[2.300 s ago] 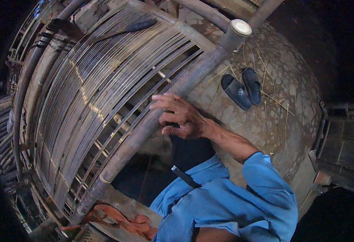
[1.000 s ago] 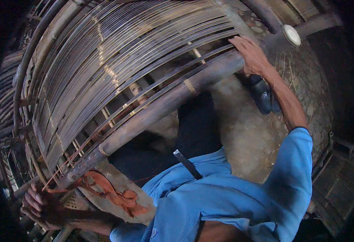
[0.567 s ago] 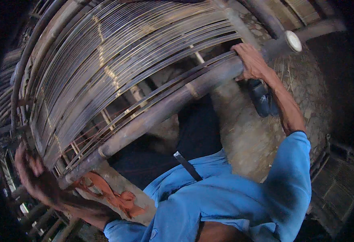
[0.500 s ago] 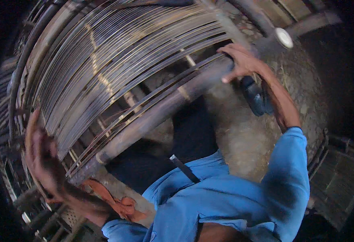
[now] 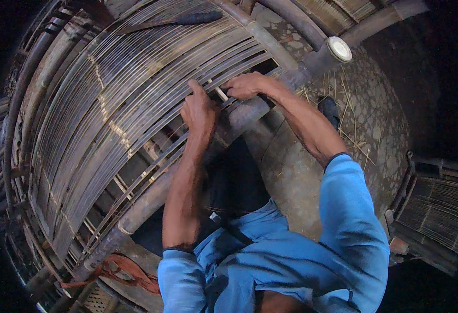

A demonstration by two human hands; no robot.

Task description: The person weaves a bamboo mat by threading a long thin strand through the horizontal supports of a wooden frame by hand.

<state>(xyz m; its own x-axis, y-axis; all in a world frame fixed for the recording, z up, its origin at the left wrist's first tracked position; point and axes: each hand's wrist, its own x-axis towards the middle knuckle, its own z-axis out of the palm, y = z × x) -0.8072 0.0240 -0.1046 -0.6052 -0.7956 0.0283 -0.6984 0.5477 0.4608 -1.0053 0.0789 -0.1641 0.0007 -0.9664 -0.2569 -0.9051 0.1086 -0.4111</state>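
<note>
A platform of thin bamboo strips (image 5: 119,99) lies in front of me, its strips running side by side within a frame of thick bamboo poles. My left hand (image 5: 200,107) rests at the near strips, with most fingers curled in and one finger stretched forward. Just to its right, my right hand (image 5: 245,85) has its fingers closed at the same near strip; the fingertips are partly hidden. Between the hands a short pale crosspiece (image 5: 221,94) shows in the gap. The thick front pole (image 5: 247,116) runs below both wrists.
A long tool with a dark handle (image 5: 200,19) lies across the far strips. At the right, a pole ends in a round white face (image 5: 339,48). Orange cloth (image 5: 130,272) lies at lower left. Dark footwear (image 5: 329,110) and straw are on the floor. Another slatted piece (image 5: 438,208) stands right.
My left hand has come from the far left end of the platform to the middle. My right hand has moved left off the front pole. Both have closed at the near strips.
</note>
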